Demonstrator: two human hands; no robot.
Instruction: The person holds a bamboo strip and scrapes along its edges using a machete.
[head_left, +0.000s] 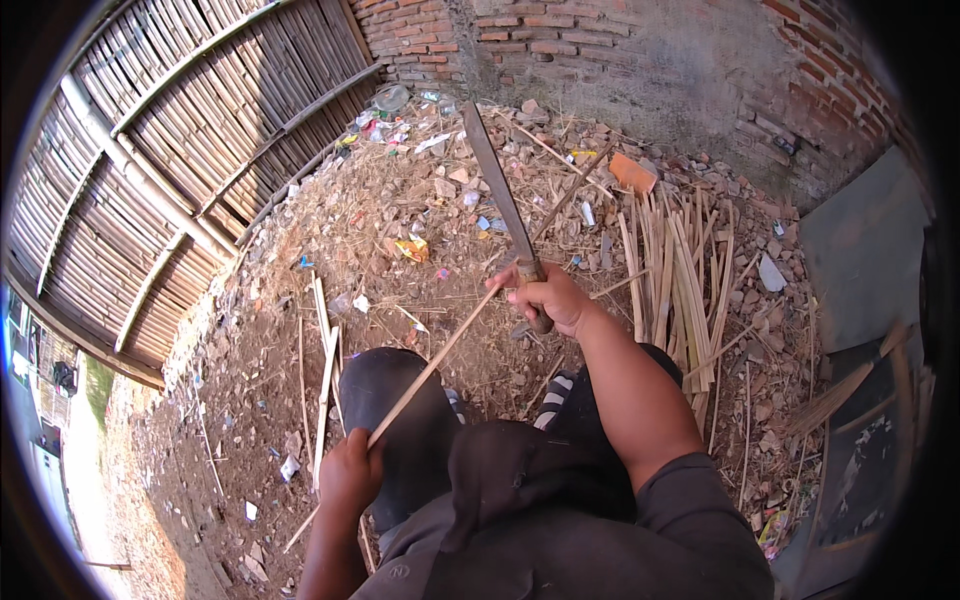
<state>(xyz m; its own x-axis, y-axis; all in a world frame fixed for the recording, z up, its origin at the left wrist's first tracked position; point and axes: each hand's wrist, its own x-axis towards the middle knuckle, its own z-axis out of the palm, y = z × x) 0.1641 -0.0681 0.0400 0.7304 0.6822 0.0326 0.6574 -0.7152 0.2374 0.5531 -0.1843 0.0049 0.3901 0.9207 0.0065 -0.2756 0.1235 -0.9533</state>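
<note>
My right hand (550, 298) is closed round the wooden handle of a machete (497, 178), whose long dark blade points up and away toward the wall. A thin bamboo strip (425, 375) runs slantwise across my left knee. My left hand (350, 472) grips it near its lower end, and a short length sticks out below the fist. The strip's upper end meets the fingers of my right hand, beside the machete handle; whether those fingers pinch it is hard to make out.
A pile of split bamboo strips (672, 270) lies to my right, and a few strips (323, 370) lie on the left. Rubble and litter cover the ground. A bamboo fence (190, 130) stands at left, a brick wall (640, 70) ahead, and a grey panel (865, 250) at right.
</note>
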